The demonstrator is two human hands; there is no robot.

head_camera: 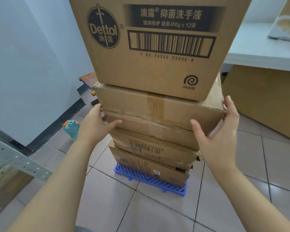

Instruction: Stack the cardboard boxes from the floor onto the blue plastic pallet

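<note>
A tall stack of cardboard boxes stands on the blue plastic pallet on the tiled floor. On top is a large Dettol box with a barcode. Under it sits a taped, dented box, then a flatter box with an upside-down barcode, and a bottom box. My left hand presses the left corner of the taped box, thumb on its front. My right hand holds its right corner, fingers spread along the side.
A teal bottle stands on the floor by the left wall. A perforated metal shelf juts in at lower left. A large carton sits under a white counter at right. A patterned stool stands behind the stack.
</note>
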